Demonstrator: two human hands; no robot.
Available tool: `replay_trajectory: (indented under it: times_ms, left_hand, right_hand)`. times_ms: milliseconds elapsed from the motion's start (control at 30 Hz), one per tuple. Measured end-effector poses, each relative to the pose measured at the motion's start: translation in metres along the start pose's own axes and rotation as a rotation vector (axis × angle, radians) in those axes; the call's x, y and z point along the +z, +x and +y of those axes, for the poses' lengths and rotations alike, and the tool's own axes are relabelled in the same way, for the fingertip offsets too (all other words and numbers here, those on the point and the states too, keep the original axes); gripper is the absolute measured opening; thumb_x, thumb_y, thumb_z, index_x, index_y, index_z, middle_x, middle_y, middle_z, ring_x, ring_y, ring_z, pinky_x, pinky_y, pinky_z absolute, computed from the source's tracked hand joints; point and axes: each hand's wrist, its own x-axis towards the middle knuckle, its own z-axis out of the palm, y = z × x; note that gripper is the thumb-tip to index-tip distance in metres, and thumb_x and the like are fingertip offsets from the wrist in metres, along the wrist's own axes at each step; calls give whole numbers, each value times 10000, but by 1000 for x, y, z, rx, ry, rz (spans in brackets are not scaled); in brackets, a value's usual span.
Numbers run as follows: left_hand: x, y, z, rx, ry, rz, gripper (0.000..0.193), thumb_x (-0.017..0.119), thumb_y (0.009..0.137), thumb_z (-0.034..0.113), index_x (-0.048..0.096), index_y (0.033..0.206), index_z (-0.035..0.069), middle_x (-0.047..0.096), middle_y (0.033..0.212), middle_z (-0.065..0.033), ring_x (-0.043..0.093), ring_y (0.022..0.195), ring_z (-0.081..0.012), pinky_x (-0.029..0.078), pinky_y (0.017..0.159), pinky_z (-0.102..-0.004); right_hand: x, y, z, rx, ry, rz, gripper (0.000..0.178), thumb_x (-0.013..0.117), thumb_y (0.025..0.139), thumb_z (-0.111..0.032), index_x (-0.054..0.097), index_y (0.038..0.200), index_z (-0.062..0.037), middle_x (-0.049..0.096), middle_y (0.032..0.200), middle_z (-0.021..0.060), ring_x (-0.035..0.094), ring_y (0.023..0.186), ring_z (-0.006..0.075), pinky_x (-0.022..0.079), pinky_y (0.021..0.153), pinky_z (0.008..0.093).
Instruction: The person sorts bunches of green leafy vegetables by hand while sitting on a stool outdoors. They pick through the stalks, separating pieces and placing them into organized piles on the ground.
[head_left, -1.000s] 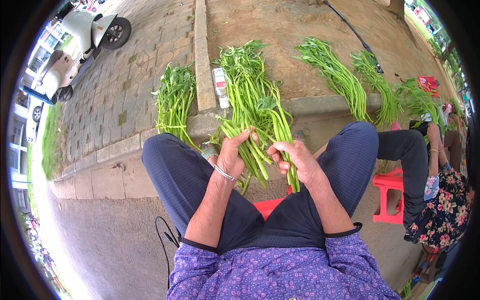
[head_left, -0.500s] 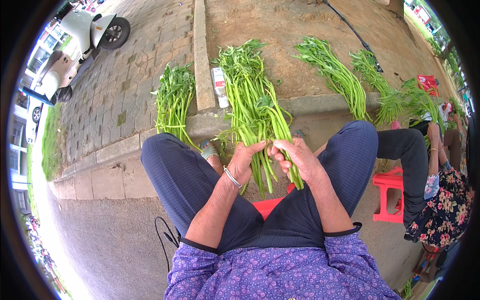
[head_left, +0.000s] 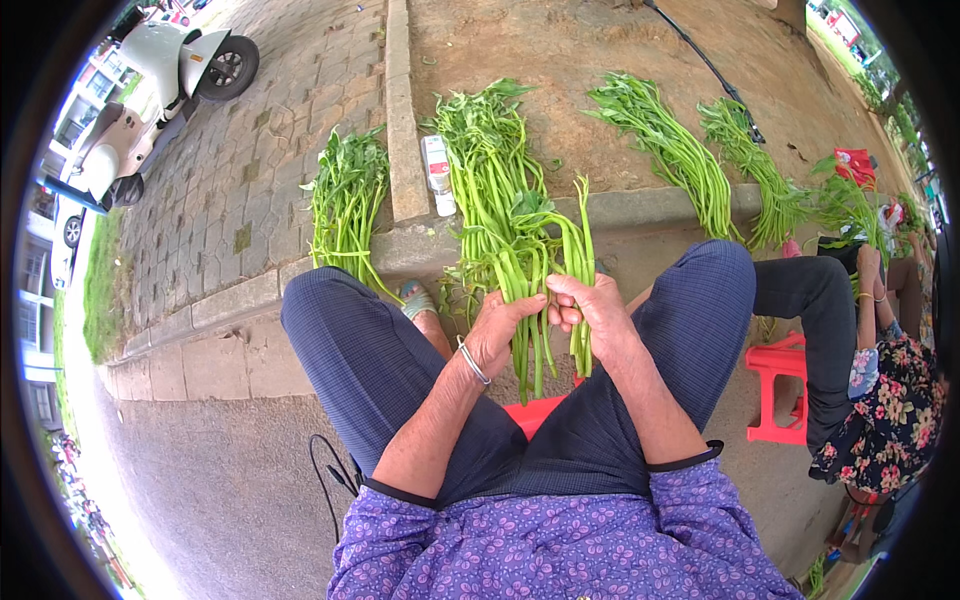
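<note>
Between my knees, my left hand (head_left: 500,325) is closed around thick green stems of leafy water spinach (head_left: 512,270). Their cut ends hang below its fingers. Beside it, my right hand (head_left: 592,308) grips a smaller bunch of stems (head_left: 583,245), which stand upright above the thumb and poke out beneath the fist. Both thumbs almost meet. Past my hands, the large pile of water spinach (head_left: 490,150) lies over the curb, its leaves pointing away from me; the held stems overlap its near end. My curled fingers hide part of what they hold.
Another bundle of greens (head_left: 350,190) lies left, with two more (head_left: 665,145) (head_left: 755,170) at right. A white bottle (head_left: 438,172) rests by the pile on the curb (head_left: 640,208). A person (head_left: 890,410) sits at right near a red stool (head_left: 778,385). A scooter (head_left: 160,90) stands far left.
My right hand has tilted its stems more upright, and their tips now rise apart from the pile. My left hand has shifted slightly right and down. At right, the other person's greens have moved.
</note>
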Motion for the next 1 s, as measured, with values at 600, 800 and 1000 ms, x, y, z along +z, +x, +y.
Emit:
replay_trajectory:
  times_ms: [600,800,1000]
  left_hand:
    - [0,-1,-7,-87,210,61,113,603,859,170,607,859,57,564,638,-15,514,568,-92,402,515,-229]
    - [-5,2,-5,-11,-69,128,120,608,854,191,587,850,74,591,648,-18,525,555,-113,408,473,-254]
    - [-6,4,-13,-47,-79,145,101,611,853,177,591,871,80,613,675,-25,554,580,-118,406,465,-264]
  right_hand:
    - [-6,8,-13,-88,-190,20,156,625,832,-181,602,808,-28,553,629,9,430,413,38,348,372,195]
    - [-16,10,-39,-44,-53,-61,252,544,896,-257,594,906,-11,534,688,5,437,437,36,374,400,193]
    - [5,1,-54,-44,77,-248,234,537,897,-243,572,883,-12,512,641,1,449,453,50,408,407,198]
